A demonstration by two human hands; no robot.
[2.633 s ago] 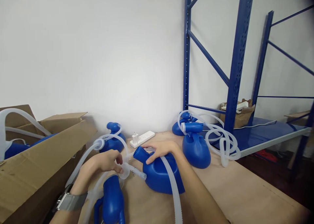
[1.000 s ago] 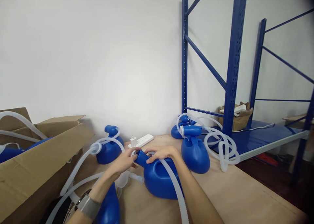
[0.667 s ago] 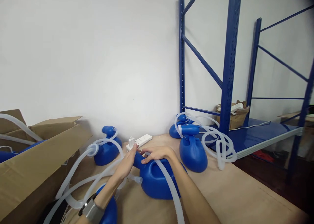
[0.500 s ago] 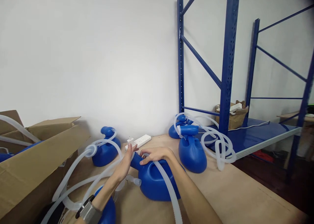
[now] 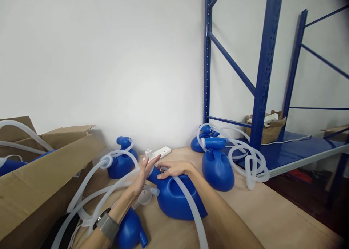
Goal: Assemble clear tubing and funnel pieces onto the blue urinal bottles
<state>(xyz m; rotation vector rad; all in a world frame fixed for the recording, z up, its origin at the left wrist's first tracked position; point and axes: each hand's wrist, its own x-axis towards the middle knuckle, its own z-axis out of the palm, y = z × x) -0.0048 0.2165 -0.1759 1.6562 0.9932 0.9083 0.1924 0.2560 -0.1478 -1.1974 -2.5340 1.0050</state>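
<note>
My right hand (image 5: 174, 169) is closed over the neck of a blue plastic urinal bottle (image 5: 177, 203), which lies tilted on the table with its mouth toward the left. A translucent hose (image 5: 194, 207) passes under that hand and runs down across the bottle toward me. Flat and with its fingers stretched, my left hand (image 5: 141, 178) is held upright at the bottle's mouth; its palm seems to touch the rim. Just behind the left hand, a clear round cap (image 5: 145, 197) and a short hose end (image 5: 155, 191) show in part. The left wrist wears a watch.
Another blue bottle (image 5: 129, 229) lies beside my left forearm, and one (image 5: 122, 163) stands by the wall with looped hose. More bottles (image 5: 218, 170) with coiled hose (image 5: 252, 165) are at the right. A cardboard box (image 5: 49, 176), a power strip (image 5: 160, 153) and a blue rack (image 5: 264, 70) surround them.
The view has shifted slightly, so things sit a little differently in it. My left hand has tilted more to the right at the bottle mouth. My right hand keeps its grip on the neck.
</note>
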